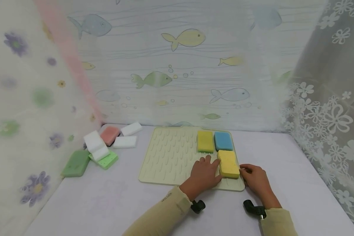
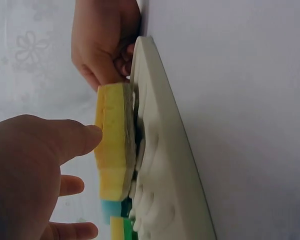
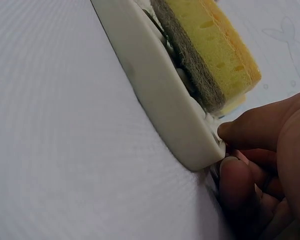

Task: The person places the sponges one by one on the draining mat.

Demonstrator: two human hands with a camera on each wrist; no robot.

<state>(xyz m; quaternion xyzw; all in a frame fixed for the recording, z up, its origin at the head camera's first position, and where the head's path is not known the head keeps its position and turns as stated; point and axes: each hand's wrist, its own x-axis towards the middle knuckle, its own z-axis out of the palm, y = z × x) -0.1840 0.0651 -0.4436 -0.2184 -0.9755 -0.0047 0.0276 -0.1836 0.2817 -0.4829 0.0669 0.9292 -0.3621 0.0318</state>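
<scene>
A yellow sponge (image 1: 228, 164) with a dark scouring layer (image 3: 190, 60) underneath lies on the right part of a cream studded mat (image 1: 168, 154). On the left of this sponge is my left hand (image 1: 205, 173), its thumb (image 2: 80, 137) against the sponge and its other fingers spread over the mat. My right hand (image 1: 255, 180) is at the mat's right edge, beside the sponge; finger and thumb pinch the mat's rim (image 3: 210, 150). Behind the front sponge, another yellow sponge (image 1: 205, 141) and a blue sponge (image 1: 223, 141) lie side by side on the mat.
Off the mat to the left lie a dark green sponge (image 1: 75, 164), a light green sponge (image 1: 107, 160), a pink sponge (image 1: 109, 135) and several white sponges (image 1: 125, 142). A fish-print curtain (image 1: 183, 65) hangs behind the white table (image 1: 106, 203).
</scene>
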